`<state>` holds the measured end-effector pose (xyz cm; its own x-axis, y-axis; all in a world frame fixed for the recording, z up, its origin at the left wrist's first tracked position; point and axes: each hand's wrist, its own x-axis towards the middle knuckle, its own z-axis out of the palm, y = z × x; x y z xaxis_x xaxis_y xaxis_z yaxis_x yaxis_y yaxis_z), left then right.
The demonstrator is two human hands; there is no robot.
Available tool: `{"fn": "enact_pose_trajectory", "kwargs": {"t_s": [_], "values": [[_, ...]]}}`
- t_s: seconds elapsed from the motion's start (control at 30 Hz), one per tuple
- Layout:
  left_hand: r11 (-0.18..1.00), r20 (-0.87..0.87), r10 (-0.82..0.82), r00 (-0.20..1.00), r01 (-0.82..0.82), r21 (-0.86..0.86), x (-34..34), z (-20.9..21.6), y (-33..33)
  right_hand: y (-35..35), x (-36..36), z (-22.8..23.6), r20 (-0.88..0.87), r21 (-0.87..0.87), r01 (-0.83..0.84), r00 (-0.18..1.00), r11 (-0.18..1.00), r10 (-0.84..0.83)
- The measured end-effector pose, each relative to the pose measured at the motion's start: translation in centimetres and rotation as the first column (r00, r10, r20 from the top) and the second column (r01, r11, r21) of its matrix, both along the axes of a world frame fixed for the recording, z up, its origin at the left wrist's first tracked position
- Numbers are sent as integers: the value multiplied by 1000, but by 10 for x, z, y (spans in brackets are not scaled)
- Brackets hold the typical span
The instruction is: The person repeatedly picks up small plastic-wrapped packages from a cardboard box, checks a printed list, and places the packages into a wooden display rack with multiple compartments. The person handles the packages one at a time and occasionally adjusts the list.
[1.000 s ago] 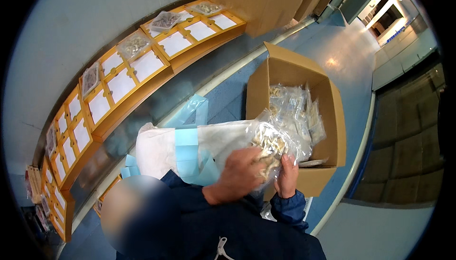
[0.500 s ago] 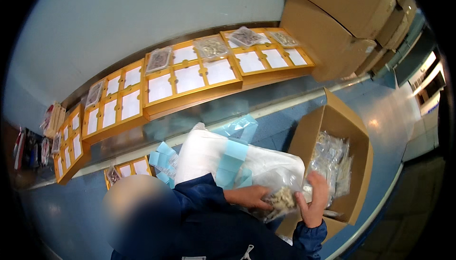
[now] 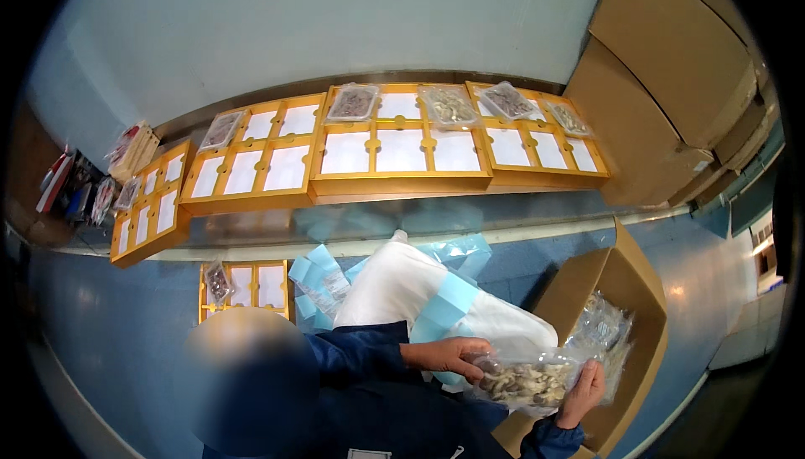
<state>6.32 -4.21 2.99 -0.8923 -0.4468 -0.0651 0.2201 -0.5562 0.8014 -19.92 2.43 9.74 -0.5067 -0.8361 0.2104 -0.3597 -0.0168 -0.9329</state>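
Between my two hands is a clear plastic bag of pale, brownish dried mushroom pieces [image 3: 524,383], held just left of the open carton. My left hand [image 3: 453,356] grips its left end, thumb on top. The right end is pinched by my right hand [image 3: 584,394], with the fingers partly behind the plastic. Beyond the bag lies a white sack-like bundle [image 3: 390,287] with a light-blue strip [image 3: 446,301] across it. Several clear packs [image 3: 601,322] sit inside the cardboard carton [image 3: 647,358], beside my right hand.
Yellow compartment boxes [image 3: 402,182] line a low ledge by the wall; some compartments hold packs, including a dark one [image 3: 353,103]. Another yellow box [image 3: 289,291] is on the floor. Large cartons [image 3: 671,73] are stacked at right. Light-blue wrapping [image 3: 319,279] lies beside the sack.
The mushroom bag is now spread flat between both hands. My right hand has gone from open fingers beside it to gripping its end. The whole view has shifted and levelled.
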Motion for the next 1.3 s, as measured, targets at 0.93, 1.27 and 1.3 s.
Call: {"fn": "enact_pose_trajectory", "kwargs": {"t_s": [0.93, 1.27, 1.3], "values": [[353, 249, 935, 251, -701, -619, 265, 9, -184, -37, 2, -23, 110, 350, -136, 988, 927, 104], [248, 222, 795, 565, 31, -968, 105, -14, -69, -30, -218, -156, 107, 458, 258, 934, 851, -341], [205, 213, 804, 555, 77, -976, 99, -18, -69, -26, -230, -180, 196, 467, 234, 913, 853, -357]]}}
